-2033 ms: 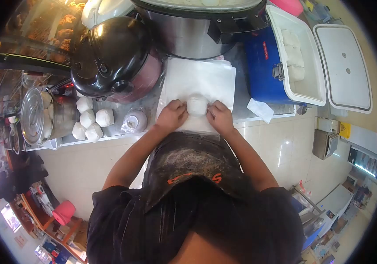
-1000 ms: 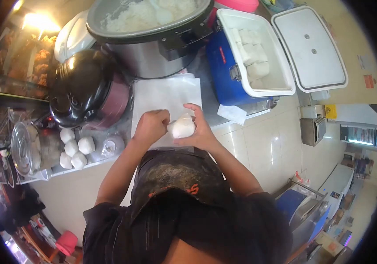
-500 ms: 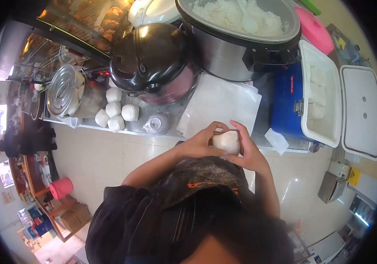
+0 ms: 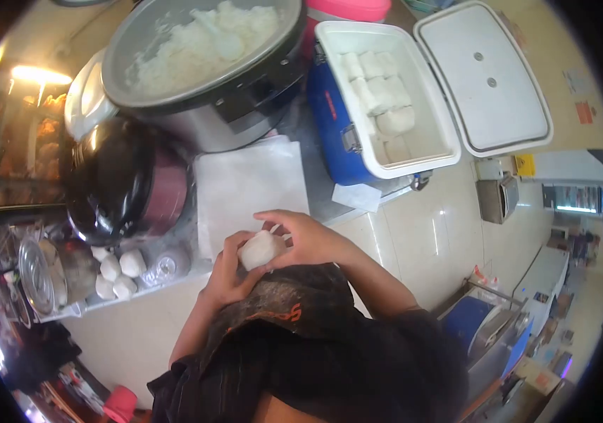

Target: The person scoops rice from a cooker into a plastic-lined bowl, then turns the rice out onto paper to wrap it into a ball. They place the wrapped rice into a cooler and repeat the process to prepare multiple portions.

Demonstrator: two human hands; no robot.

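Both my hands close around one white paper-wrapped bundle (image 4: 262, 250), just above the dark apron. My left hand (image 4: 227, 271) cups it from the left, and my right hand (image 4: 301, 240) curls over its right side. Behind them a stack of white paper sheets (image 4: 245, 183) lies on the metal counter. Several similar wrapped bundles (image 4: 122, 271) sit together at the left, beside a plastic-wrapped round item (image 4: 168, 266). More white bundles (image 4: 382, 88) are stacked inside an open blue cooler (image 4: 337, 130).
A big open cooker of rice (image 4: 206, 134) with a white scoop stands at the back. Left of the sheets is a dark lidded cooker (image 4: 115, 187), then a steel pot (image 4: 37, 275). The cooler's lid (image 4: 485, 77) hangs open at right. A loose paper (image 4: 358, 197) overlaps the counter edge.
The view has swung to the right, so the counter items appear further left and the cooler nearer the middle. My hands still hold the bundle, with my right hand turned further over it.
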